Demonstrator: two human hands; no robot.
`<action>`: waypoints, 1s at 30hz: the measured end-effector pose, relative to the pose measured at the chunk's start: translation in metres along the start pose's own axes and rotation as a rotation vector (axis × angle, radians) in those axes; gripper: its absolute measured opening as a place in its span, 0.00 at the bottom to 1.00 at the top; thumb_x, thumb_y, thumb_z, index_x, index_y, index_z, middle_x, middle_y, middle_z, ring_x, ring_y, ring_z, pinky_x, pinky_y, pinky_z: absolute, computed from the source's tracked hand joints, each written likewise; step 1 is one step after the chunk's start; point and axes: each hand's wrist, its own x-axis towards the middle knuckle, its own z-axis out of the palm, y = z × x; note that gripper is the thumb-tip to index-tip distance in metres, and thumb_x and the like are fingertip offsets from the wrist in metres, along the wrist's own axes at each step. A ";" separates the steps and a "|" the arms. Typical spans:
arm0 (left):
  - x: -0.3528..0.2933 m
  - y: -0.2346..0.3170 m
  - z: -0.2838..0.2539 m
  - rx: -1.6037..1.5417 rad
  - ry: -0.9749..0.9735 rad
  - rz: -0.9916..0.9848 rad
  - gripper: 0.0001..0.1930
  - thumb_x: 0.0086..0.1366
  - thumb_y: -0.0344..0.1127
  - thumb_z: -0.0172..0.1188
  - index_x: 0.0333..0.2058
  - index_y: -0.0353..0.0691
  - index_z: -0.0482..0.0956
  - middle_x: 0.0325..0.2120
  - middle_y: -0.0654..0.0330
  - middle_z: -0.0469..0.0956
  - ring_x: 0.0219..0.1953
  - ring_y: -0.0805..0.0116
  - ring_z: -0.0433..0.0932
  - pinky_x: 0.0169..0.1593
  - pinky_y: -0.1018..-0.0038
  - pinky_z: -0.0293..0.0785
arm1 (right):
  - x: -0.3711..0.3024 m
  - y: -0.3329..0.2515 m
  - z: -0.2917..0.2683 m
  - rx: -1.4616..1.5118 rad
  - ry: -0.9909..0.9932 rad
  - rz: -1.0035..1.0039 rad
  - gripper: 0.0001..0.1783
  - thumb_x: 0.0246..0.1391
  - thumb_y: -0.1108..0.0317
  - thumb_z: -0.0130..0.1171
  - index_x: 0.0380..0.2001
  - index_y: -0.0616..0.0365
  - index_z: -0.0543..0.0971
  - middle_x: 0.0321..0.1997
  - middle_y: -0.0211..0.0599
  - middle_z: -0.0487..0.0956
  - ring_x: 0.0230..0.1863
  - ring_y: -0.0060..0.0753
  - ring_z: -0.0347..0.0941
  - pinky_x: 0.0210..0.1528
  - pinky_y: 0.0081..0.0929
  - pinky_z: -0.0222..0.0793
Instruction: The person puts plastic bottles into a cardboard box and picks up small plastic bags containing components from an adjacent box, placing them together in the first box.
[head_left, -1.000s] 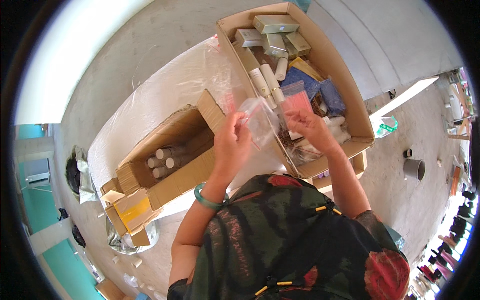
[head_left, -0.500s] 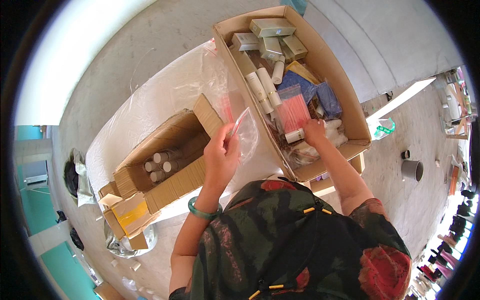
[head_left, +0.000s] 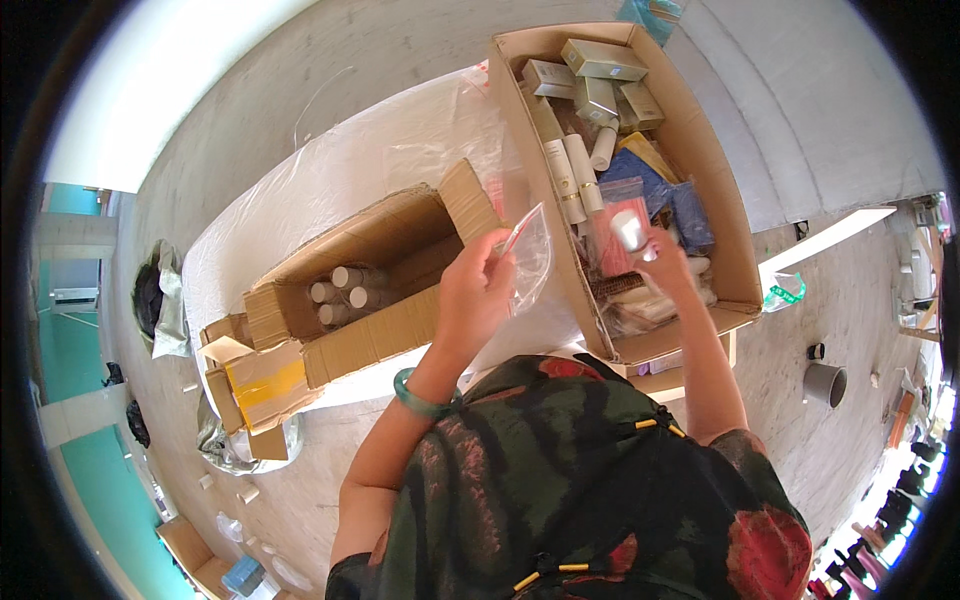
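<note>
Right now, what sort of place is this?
Likely a packing or sorting workspace: a large cardboard box of small cartons, a smaller box of pale cylinders, and a clear bag in the left hand.

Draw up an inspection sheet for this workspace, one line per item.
Surface: white worktop, covered in wrinkled clear film.
Job's things: clear red-edged bag; white cylinder, blurred; small open carton containing four white-topped cylinders.
Clutter: large open carton with jumbled gold boxes, gold-banded white tubes, blue packets.
Grips: left grip pinches the clear red-edged bag; right grip holds the white cylinder over the large open carton.
Cables: nothing seen that is surely a cable.
Surroundings: grey floor; grey bucket at right.
</note>
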 end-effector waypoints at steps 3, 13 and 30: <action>0.000 -0.002 -0.004 -0.017 -0.048 -0.018 0.13 0.62 0.27 0.54 0.46 0.34 0.73 0.19 0.65 0.71 0.18 0.80 0.70 0.21 0.81 0.66 | -0.021 -0.106 -0.044 0.790 -0.057 0.091 0.25 0.43 0.74 0.64 0.47 0.57 0.72 0.42 0.29 0.74 0.44 0.22 0.69 0.51 0.24 0.64; 0.013 0.002 0.006 -0.088 -0.187 0.021 0.12 0.63 0.28 0.53 0.45 0.33 0.73 0.18 0.65 0.70 0.18 0.79 0.70 0.22 0.81 0.66 | -0.082 -0.242 -0.075 0.806 -0.036 -0.209 0.27 0.37 0.80 0.67 0.45 0.59 0.73 0.42 0.30 0.74 0.43 0.20 0.70 0.46 0.21 0.68; 0.012 0.015 -0.012 -0.335 -0.469 0.144 0.12 0.67 0.29 0.48 0.49 0.37 0.71 0.28 0.66 0.72 0.26 0.80 0.71 0.30 0.82 0.70 | -0.072 -0.214 0.000 0.904 -0.344 -0.097 0.33 0.40 0.73 0.68 0.53 0.57 0.69 0.46 0.28 0.75 0.47 0.23 0.69 0.53 0.25 0.64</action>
